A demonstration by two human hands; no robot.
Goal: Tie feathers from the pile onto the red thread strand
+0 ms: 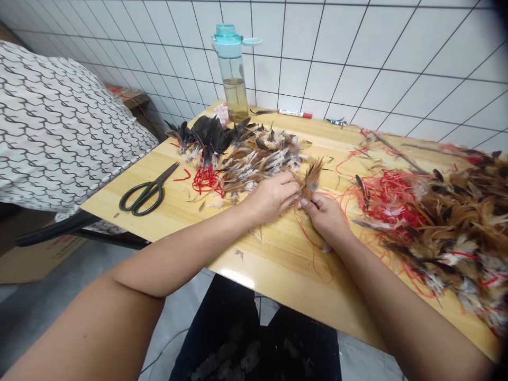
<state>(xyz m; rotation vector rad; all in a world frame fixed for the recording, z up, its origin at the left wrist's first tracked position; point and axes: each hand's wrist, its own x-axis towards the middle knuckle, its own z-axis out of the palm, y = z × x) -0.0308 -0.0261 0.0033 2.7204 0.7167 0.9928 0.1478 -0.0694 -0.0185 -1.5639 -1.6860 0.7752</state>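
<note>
My right hand point(327, 214) pinches a small bunch of brown feathers point(311, 180) between thumb and fingers, tips pointing up. Close beside it, my left hand point(275, 196) has its fingers curled together at the base of the bunch; what lies in them is hidden. A red string point(304, 227) hangs below the hands onto the table. Left of them lies a pile of brown and white feathers point(257, 159), with black feathers point(208, 135) behind it and short red string pieces point(207, 181) in front.
Dark-handled scissors point(148, 193) lie at the table's left. A water bottle point(233, 74) and a red-capped marker point(295, 114) are at the back by the tiled wall. Tangled red string point(391, 198) and a large heap of tied feathers point(456, 222) cover the right side.
</note>
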